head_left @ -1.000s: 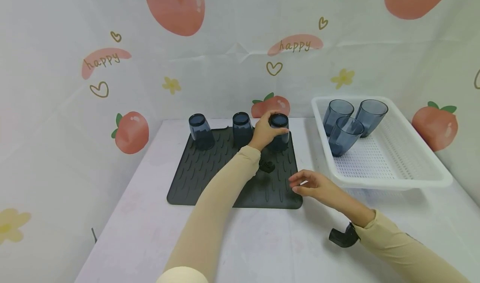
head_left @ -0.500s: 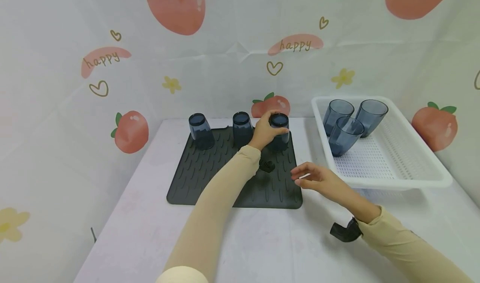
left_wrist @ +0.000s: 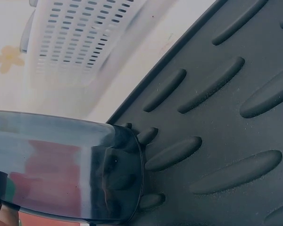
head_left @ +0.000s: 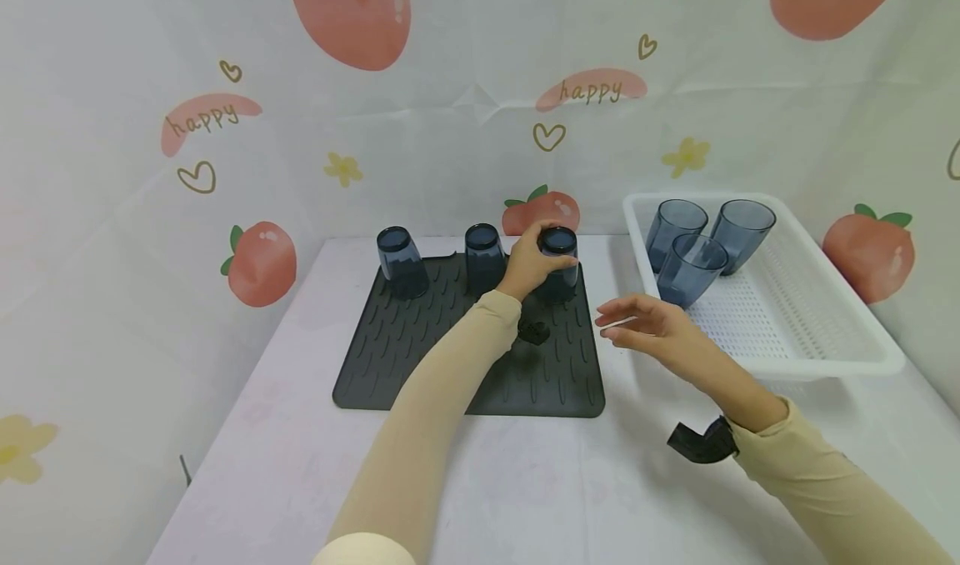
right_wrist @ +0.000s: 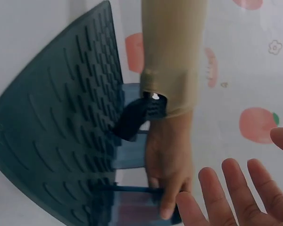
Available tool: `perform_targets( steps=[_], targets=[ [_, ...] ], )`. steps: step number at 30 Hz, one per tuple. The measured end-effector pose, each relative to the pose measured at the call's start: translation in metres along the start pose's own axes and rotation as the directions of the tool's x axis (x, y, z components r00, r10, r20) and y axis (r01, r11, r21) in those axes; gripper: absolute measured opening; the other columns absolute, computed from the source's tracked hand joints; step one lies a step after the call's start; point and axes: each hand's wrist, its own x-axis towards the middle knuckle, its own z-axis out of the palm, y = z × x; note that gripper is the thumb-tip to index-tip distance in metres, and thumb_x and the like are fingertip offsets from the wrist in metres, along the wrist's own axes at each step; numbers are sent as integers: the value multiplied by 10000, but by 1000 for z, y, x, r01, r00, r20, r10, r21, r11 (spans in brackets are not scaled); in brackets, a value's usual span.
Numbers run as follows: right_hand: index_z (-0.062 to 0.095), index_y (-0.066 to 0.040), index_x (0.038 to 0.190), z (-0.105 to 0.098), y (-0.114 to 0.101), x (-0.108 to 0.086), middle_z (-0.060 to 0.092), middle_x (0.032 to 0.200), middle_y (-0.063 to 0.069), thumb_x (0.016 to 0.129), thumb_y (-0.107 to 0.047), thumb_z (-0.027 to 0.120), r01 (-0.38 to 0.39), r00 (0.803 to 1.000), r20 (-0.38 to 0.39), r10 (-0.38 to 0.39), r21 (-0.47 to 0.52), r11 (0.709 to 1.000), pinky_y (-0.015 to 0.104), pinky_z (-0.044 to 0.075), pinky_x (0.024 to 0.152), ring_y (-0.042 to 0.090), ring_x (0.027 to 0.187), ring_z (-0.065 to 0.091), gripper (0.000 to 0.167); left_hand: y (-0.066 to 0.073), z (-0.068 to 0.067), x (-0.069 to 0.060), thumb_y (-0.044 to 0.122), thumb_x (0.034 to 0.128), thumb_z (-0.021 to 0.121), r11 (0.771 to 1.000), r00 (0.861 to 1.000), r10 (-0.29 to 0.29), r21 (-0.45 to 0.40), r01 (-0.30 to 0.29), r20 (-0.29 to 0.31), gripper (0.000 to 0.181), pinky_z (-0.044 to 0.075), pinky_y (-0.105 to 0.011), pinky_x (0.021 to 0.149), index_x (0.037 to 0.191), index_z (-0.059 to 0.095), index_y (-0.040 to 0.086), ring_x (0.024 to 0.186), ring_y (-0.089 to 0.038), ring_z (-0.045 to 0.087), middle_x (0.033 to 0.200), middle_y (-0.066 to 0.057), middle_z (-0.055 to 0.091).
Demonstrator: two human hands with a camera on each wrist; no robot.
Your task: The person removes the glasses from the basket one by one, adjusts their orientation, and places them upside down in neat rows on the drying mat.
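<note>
At the centre of the head view, your left hand (head_left: 527, 265) grips an upside-down, see-through blue tumbler (head_left: 561, 285), thumb and fingers curled around its upper part; it stands at the far right corner of a black, ridged rectangular mat (head_left: 420, 357). Two matching inverted tumblers (head_left: 405, 272) stand to its left. Your right hand (head_left: 660, 327), right of centre, is loosely open, holding nothing, near a white perforated plastic basket (head_left: 825, 368) containing three blue tumblers (head_left: 742, 236) in the frame's right.

Six glasses (head_left: 484, 265) (one mat (head_left: 427, 340), one basket (head_left: 817, 371))
</note>
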Motion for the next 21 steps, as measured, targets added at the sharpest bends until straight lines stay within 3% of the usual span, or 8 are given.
perform_targets(
  steps=[7,13,17,21],
  targets=[
    [583,-42,1190,-17,-9,-4,670,1088,-95,939,-34,611,107,992,-84,-98,109,988,190,551,836,47,974,670,252,-1,-1,0,164,773,829,1000,1000,-4,-11,4,7,739,488,-355,982,1409,461,85,1199,-232,552,1361,-78,541],
    [589,-35,1188,-34,-7,-7,673,1118,-30,938,43,571,197,972,-171,-161,223,955,171,541,847,59,1009,670,263,0,0,0,167,772,830,1000,1000,-18,-18,18,11,742,488,-352,981,1411,460,96,1203,-225,549,1371,-69,535],
    [573,-20,1222,-44,-5,-5,671,1118,-9,946,70,533,278,945,-256,-203,304,911,185,541,862,90,1007,680,293,1,-1,-1,167,776,827,999,1000,-25,-21,25,13,742,488,-356,981,1414,456,97,1202,-224,548,1374,-66,532],
    [542,34,1248,-52,-3,-1,657,1119,58,946,114,489,380,905,-350,-240,415,827,244,559,860,144,1019,674,317,1,0,-1,168,775,829,999,1000,-28,-20,28,13,744,486,-361,982,1414,455,96,1203,-223,546,1373,-65,534]
  ],
)
